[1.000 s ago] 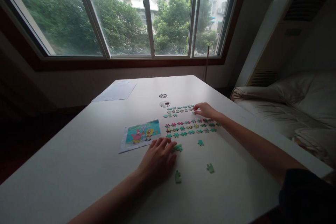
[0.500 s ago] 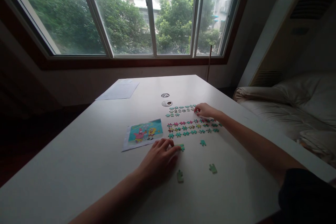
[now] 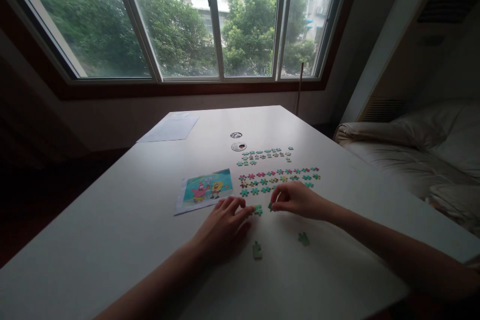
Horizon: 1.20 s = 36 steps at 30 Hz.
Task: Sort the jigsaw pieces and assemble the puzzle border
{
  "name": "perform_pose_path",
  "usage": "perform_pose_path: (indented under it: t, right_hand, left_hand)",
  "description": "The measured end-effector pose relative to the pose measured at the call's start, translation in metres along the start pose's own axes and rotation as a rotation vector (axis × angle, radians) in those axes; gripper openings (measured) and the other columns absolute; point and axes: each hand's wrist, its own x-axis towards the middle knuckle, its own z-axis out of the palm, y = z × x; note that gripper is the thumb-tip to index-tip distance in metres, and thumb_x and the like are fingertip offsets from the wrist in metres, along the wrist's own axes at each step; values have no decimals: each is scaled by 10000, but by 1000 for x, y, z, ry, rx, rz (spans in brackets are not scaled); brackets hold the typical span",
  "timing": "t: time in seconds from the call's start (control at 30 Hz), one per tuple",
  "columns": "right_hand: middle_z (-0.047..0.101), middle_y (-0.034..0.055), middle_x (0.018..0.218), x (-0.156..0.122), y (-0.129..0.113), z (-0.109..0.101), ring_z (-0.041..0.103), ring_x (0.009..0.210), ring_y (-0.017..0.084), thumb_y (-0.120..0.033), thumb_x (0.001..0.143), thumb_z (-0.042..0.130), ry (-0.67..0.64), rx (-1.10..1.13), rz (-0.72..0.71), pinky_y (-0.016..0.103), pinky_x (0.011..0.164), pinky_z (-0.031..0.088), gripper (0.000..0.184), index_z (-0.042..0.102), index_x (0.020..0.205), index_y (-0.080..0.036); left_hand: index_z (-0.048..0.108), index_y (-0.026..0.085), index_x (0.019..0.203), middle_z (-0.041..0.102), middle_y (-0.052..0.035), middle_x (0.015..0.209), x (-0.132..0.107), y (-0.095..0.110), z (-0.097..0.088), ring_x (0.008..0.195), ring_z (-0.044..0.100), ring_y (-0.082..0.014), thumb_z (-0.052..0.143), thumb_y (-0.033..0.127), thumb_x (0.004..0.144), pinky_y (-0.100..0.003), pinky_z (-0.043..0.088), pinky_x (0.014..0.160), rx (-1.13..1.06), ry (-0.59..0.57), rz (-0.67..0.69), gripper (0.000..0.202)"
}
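My left hand (image 3: 227, 221) rests on the white table with its fingers apart, the thumb tip at the edge of some green puzzle pieces (image 3: 258, 209); it does not grip them. Just to their right, my right hand (image 3: 298, 200) pinches a green puzzle piece (image 3: 271, 206) between thumb and fingertips. Nearer to me lie two loose pieces, one upright green piece (image 3: 257, 250) and one tilted green piece (image 3: 303, 239). Beyond my hands, several puzzle pieces (image 3: 260, 174) are laid out in rows. My right hand covers part of the nearest row.
A picture sheet (image 3: 206, 190) with two cartoon figures lies left of the rows. Two round discs (image 3: 238, 146) are set farther back. White paper (image 3: 168, 128) lies at the far left of the table (image 3: 112, 230). A sofa (image 3: 405, 135) stands to the right.
My right hand has come from the far rows toward me and picked up the green puzzle piece that lay on the table, bringing it left. My left hand has barely moved.
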Motion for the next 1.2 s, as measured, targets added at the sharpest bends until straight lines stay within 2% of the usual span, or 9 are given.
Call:
perform_pose_path:
  t: [0.1, 0.23, 0.43, 0.7, 0.97, 1.2]
  right_hand:
    - [665, -4, 631, -5, -2, 4, 606, 575, 125, -290, 723, 629, 17, -88, -10, 204, 553, 416, 181, 643, 874, -191]
    - [632, -4, 624, -7, -1, -3, 575, 569, 126, -340, 750, 615, 7, -319, -96, 220, 566, 397, 203, 663, 909, -222]
    - [598, 39, 943, -6, 6, -10, 562, 809, 156, -328, 773, 604, -110, -389, -280, 250, 703, 417, 298, 617, 1069, -288]
    - [585, 53, 893, -2, 1, -8, 531, 826, 175, -295, 759, 619, -107, -408, -318, 281, 711, 413, 167, 637, 903, -212]
    - [584, 41, 845, 1, 8, 8, 509, 818, 175, -327, 768, 606, 62, -447, -292, 280, 706, 400, 155, 598, 847, -195]
    - [575, 31, 814, 3, 7, 14, 506, 793, 163, -326, 778, 590, 94, -435, -288, 265, 697, 406, 146, 592, 834, -191]
  left_hand:
    - [513, 234, 1123, 516, -87, 1039, 1, 2, -1, 955, 459, -239, 425, 201, 850, -410, 397, 815, -6, -10, 17, 289]
    - [518, 233, 1119, 517, -88, 1036, 0, 3, -1, 963, 456, -240, 426, 185, 843, -410, 397, 817, -17, -10, 21, 296]
    - [532, 236, 1107, 523, -85, 1024, -1, 3, 0, 959, 462, -235, 435, 180, 838, -405, 401, 818, -31, 8, 18, 291]
    - [541, 235, 1091, 536, -78, 996, 1, 4, -1, 932, 471, -227, 442, 175, 834, -390, 406, 797, -44, 9, 25, 282]
    - [534, 237, 1103, 530, -81, 999, 2, 4, 1, 922, 461, -226, 413, 191, 852, -393, 396, 799, -50, -9, 26, 283]
    - [523, 238, 1112, 520, -80, 1016, 2, 4, 0, 940, 453, -233, 419, 192, 852, -401, 386, 809, -39, -39, 19, 284]
